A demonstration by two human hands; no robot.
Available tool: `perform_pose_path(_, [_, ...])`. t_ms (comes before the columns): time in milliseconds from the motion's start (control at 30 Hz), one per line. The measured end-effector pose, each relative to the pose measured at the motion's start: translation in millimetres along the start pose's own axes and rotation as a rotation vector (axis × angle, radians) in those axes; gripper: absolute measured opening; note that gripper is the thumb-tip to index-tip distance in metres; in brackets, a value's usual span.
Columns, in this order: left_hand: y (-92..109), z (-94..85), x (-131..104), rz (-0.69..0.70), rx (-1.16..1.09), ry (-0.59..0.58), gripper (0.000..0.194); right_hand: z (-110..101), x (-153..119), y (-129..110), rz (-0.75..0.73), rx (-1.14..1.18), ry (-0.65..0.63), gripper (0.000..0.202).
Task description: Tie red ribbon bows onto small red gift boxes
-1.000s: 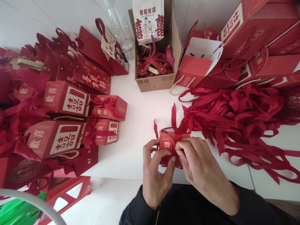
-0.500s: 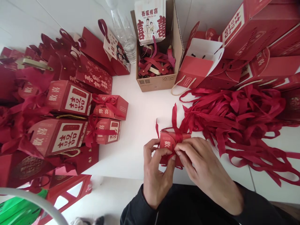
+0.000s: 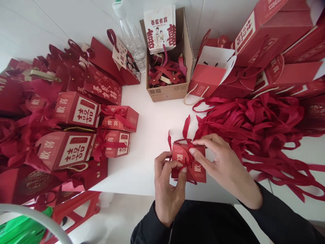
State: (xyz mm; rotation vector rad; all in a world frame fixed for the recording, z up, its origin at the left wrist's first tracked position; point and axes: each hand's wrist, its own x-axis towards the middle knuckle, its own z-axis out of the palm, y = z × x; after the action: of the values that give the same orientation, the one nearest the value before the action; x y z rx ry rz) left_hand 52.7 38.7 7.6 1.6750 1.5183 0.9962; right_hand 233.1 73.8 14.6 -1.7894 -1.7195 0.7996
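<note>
In the grip, the small red cardboard box bore pale printed characters, its narrow satin ribbon crimson. Right of the grip, tangled satin ribbons were crimson; beyond it, an open cardboard carton was brown.

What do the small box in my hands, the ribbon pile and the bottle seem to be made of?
Small box: probably printed card, low-gloss; flat panels, crisp folds. Ribbon pile: seemingly satin-like fabric; soft folds, faint sheen. Bottle: clear, glossy, likely plastic; see-through with highlights, glass possible.

Table bears boxes, ribbons, apparently a bottle.
</note>
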Motion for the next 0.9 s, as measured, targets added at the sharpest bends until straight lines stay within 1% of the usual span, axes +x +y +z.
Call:
perform_pose_path(133, [-1, 1.1, -1, -0.057, -0.017, 0.022, 0.012, 4, -3, -1, -0.028, 0.048, 0.031, 0.017])
perform_pose_path(333, [-1, 7.6, -3, -0.103, -0.067, 0.084, 0.008, 7, -10, 0, -0.028, 0.079, 0.109, 0.015])
perform_pose_path(467, [-2, 7.5, -3, -0.121, -0.078, 0.063, 0.007, 5, -12, -1, 0.009, 0.107, 0.113, 0.014])
perform_pose_path(500, [-2, 6.1, -4, -0.129, -0.091, 0.055, 0.008, 4, -12, -2, 0.023, 0.117, 0.106, 0.013])
perform_pose_path(533, [-3, 4.3, -4, -0.147, -0.112, 0.059, 0.015, 2, -12, -3, 0.036, 0.129, 0.100, 0.012])
perform_pose_path(600, [-6, -0.9, -7, -0.250, -0.161, 0.120, 0.030, -3, -11, -6, 0.057, 0.150, 0.094, 0.010])
perform_pose_path(633, [-8, -4.1, -8, -0.330, -0.176, 0.159, 0.032, -5, -11, -7, 0.066, 0.160, 0.093, 0.009])
perform_pose_path(667, [-9, -7.4, -9, -0.414, -0.182, 0.180, 0.030, -6, -11, -8, 0.078, 0.172, 0.088, 0.007])
perform_pose_path(700, [-11, -10.6, -11, -0.493, -0.184, 0.175, 0.029, -8, -11, -9, 0.091, 0.192, 0.081, 0.007])
perform_pose_path(767, [-13, -15.5, -11, -0.604, -0.190, 0.106, 0.037, -8, -11, -11, 0.127, 0.269, 0.051, 0.007])
perform_pose_path(833, [-14, -17.3, -10, -0.650, -0.230, 0.029, 0.045, -8, -11, -12, 0.176, 0.409, 0.003, 0.011])
perform_pose_path(900, [-13, -16.0, -6, -0.663, -0.301, -0.004, 0.044, -8, -11, -13, 0.241, 0.581, -0.052, 0.020])
